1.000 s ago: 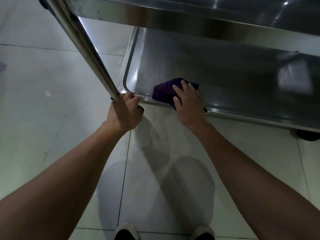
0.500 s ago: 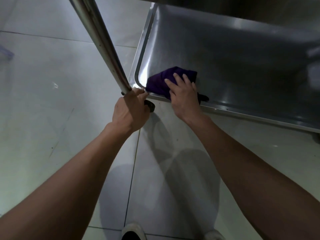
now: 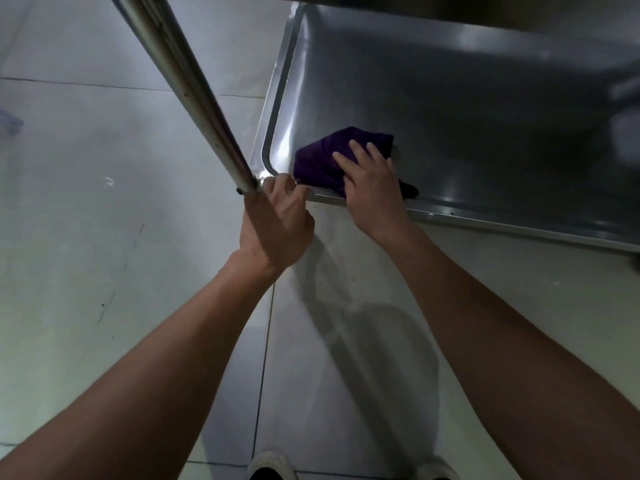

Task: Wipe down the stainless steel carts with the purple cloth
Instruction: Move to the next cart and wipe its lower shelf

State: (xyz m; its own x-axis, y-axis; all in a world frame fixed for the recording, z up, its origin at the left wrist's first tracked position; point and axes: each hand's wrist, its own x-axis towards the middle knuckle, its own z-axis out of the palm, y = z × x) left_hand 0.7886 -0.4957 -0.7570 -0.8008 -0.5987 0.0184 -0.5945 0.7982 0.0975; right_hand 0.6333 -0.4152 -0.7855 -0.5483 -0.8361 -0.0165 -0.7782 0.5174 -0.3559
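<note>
The stainless steel cart's bottom shelf [image 3: 467, 98] fills the upper right, a shallow tray with a raised rim. A bunched purple cloth [image 3: 320, 161] lies in its near left corner. My right hand [image 3: 372, 183] presses flat on the cloth, fingers spread over it. My left hand [image 3: 277, 220] grips the near left corner of the cart, at the base of the upright steel post [image 3: 183, 88] that rises toward the top left.
Pale floor tiles [image 3: 104, 237] surround the cart on the left and in front. The toes of my shoes [image 3: 273, 464] show at the bottom edge. A dark caster [image 3: 635, 261] sits at the far right under the shelf rim.
The view has shifted down and closer to the bottom shelf. My right hand has slid the cloth leftward into the shelf's corner. My left hand keeps its hold at the post's base.
</note>
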